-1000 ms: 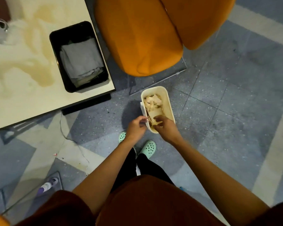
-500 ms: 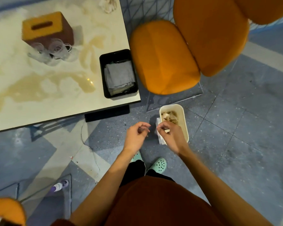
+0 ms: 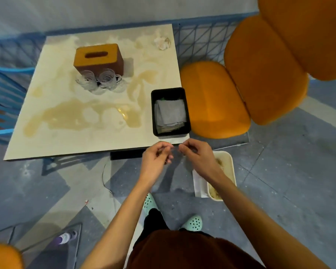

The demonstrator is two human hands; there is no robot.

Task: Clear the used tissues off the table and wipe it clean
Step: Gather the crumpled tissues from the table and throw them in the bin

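A cream square table (image 3: 70, 140) carries wide brownish spill stains. One crumpled used tissue (image 3: 162, 42) lies near its far right corner. A black tray (image 3: 155, 113) holding a folded grey cloth (image 3: 170, 113) sits at the near right edge. On the floor to the right stands a cream bin (image 3: 231, 166) with used tissues inside. My left hand (image 3: 157, 157) and my right hand (image 3: 198, 158) hover side by side just below the table's near right corner, above the floor and bin. Fingers on both are curled, fingertips pinched; nothing is visibly held.
An orange-brown tissue box (image 3: 99, 57) stands on the table's far middle with several clear glass cups (image 3: 100, 82) in front of it. An orange cushioned chair (image 3: 241, 80) is right of the table. A blue wire fence (image 3: 200, 39) runs behind. My green clogs (image 3: 192, 223) are below.
The view tilted up from the bin to the whole table. Both hands left the bin and rose toward the table's near right corner, now empty.
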